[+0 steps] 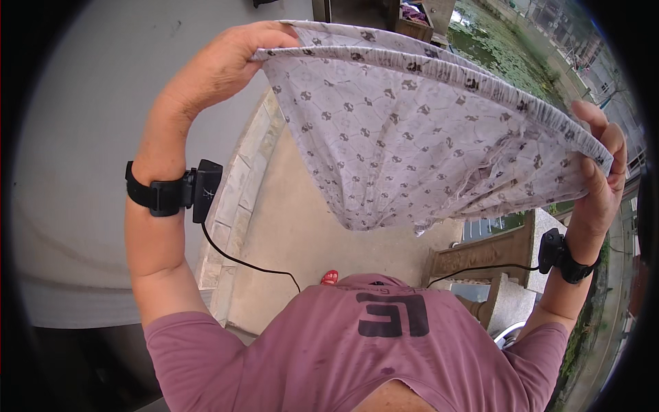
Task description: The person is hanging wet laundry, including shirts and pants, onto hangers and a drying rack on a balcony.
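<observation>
A pair of pale, thin fabric shorts or pants (381,134) with a dark printed pattern hangs spread between my hands. Its gathered elastic waistband (443,71) bows upward across the view, with front and back edges parted. My left hand (242,56) pinches the band at its left end. At the far right, my right hand (607,154) grips the other end, thumb in front and fingers behind. Creased cloth bunches on the right side, and the lower edge hangs free above the floor. Each forearm wears a black strapped device (206,190) with a cable.
A grey wall (92,129) rises close on the left, edged by a stone-tile strip (231,216). Right of the concrete floor (288,226) stands a carved stone railing (473,257). Beyond lies a pond (484,41) with floating plants. A box holding cloth (414,15) sits ahead.
</observation>
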A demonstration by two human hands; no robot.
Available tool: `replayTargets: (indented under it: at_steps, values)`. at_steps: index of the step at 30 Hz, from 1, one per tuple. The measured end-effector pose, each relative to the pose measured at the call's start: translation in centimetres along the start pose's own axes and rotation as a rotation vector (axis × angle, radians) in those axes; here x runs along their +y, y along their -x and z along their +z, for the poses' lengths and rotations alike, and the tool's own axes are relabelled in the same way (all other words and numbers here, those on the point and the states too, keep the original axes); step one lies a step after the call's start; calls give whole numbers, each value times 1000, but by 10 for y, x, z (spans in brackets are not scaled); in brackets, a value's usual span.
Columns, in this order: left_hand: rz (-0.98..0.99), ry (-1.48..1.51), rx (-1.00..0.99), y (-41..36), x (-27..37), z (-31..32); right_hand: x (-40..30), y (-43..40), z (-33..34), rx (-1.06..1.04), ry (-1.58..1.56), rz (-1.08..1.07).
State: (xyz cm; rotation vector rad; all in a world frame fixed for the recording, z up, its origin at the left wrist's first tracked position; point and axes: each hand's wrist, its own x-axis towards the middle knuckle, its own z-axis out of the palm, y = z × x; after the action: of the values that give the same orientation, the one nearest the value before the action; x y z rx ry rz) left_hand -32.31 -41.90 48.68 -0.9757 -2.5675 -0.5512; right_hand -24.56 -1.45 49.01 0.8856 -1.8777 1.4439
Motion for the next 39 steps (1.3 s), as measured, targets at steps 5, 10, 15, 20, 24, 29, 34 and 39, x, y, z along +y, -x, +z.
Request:
replayTargets:
  at_steps: [5, 10, 15, 20, 24, 29, 34, 39]
  values:
    - [36, -146, -180, -5, 7, 5, -6, 5, -14, -227, 1, 16]
    - [-166, -231, -273, 1, 36, 38, 3, -12, -1, -444, 317, -36]
    - [-149, 48, -117, -4, 51, 20, 25, -25, -18, -558, 674, 17]
    - [10, 577, 74, 7, 34, -26, 91, -1, -25, -907, 718, 162]
    - [108, 892, -120, 33, 23, -51, 128, 20, -15, -845, 858, -96]
    - [36, 535, -467, 48, 44, -63, 102, -35, -40, -614, 1025, -272]
    - [-22, -516, 128, 25, 84, -105, 17, -84, -93, -176, 1065, -411]
    - [295, -390, 1021, 27, 70, 19, 36, -25, -17, 175, 837, -410]
